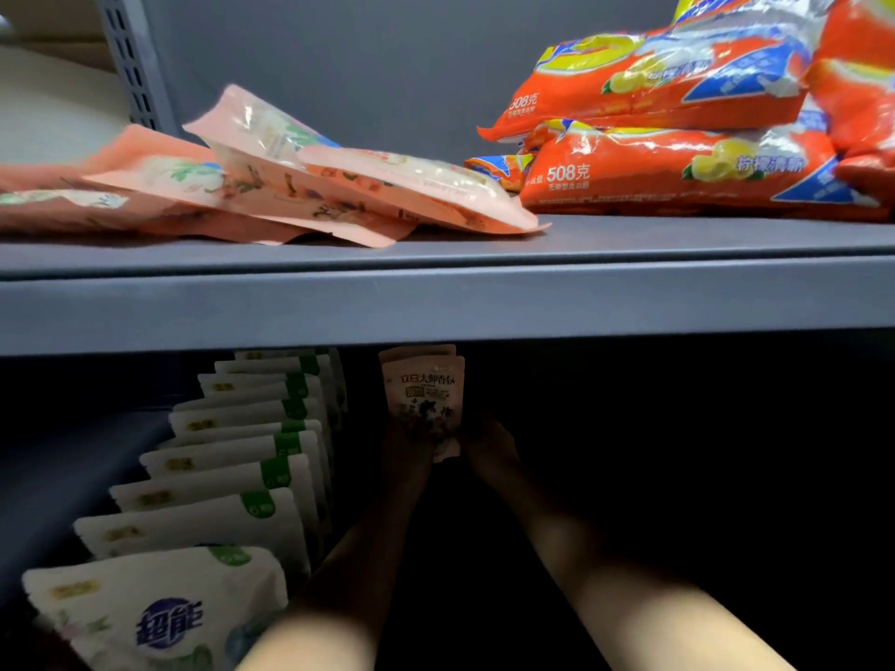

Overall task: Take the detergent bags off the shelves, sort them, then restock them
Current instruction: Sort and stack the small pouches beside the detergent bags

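On the dim lower shelf, at about six o'clock in view, both hands hold small pale pink detergent pouches (422, 397) upright: left hand (406, 452) grips their left edge, right hand (489, 445) the right. Best to keep them squared and set them in a file parallel to the white green-tabbed pouches (232, 481) at eight o'clock. Above, glossy orange powder bags (678, 171) lie plump at two o'clock, limp flat pink pouches (271, 186) at ten, on the matte grey upper shelf (436, 302)
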### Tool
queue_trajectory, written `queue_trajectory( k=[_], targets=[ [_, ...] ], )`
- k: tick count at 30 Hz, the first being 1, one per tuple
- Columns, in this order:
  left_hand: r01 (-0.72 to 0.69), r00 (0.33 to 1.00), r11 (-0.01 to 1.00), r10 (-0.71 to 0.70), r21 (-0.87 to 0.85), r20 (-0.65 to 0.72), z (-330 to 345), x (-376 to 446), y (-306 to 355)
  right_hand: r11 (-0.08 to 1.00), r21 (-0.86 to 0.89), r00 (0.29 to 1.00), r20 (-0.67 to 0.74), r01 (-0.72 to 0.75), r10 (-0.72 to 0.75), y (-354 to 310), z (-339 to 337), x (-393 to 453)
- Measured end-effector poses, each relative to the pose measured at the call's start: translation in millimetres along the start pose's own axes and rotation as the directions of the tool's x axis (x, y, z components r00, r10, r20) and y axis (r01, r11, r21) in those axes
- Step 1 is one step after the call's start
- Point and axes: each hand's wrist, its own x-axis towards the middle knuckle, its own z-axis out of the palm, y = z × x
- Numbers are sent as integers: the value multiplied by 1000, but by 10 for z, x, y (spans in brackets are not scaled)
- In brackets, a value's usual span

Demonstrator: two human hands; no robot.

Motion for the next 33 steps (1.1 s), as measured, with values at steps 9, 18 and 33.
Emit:
queue_trajectory(
  k=[9,18,33],
  targets=[
    [104,994,913,-111,395,-4,-341,-692,478,883,-404,964,205,238,-166,-174,-729,-849],
    [-9,972,663,-170,749,163,-705,-1789,1254,723,-589,931,272,361,-244,-570,-1340,-1844],
    [-342,893,729,449,593,-37,-1932,-2461,2788,743,-358,813,87,565,-576,-1867,-1998,-2710]
  ],
)
